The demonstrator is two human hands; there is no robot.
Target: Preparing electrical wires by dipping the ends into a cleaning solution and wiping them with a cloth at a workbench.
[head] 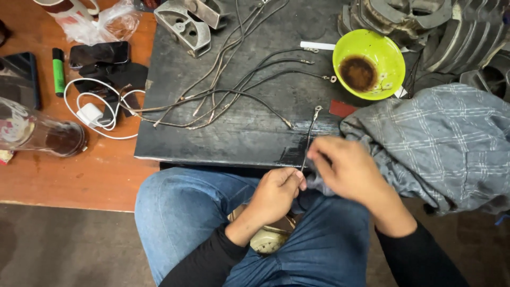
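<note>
Lower centre of frame: the left hand (276, 192) is closed, thumb and forefinger pinched on the lower end of a thin dark wire (309, 137). The wire runs up from the pinch over the near edge of the black board (255, 133) and ends in a small metal lug just above the hands.

The right hand (348, 169) is seen just right of the left, fingers curled down onto a fold of the grey checked cloth (441, 143); the fold is pressed against the wire close to the left thumb. Whether the wire itself is gripped by the right fingers cannot be told, since the fingertips are hidden.

The cloth is heaped at the right of frame, overlapping the board's right edge. Both hands are held over the lap, above blue jeans (191, 212).

Centre of frame: a loose bundle of wires (234, 79) with lug ends is spread on the board. Upper right: a green bowl (368, 64) with a brown residue. Left of frame, on the wooden tabletop (95, 175): a white charger and cable (91, 114), a green marker (58, 70), a glass (37, 132) lying on its side.
</note>
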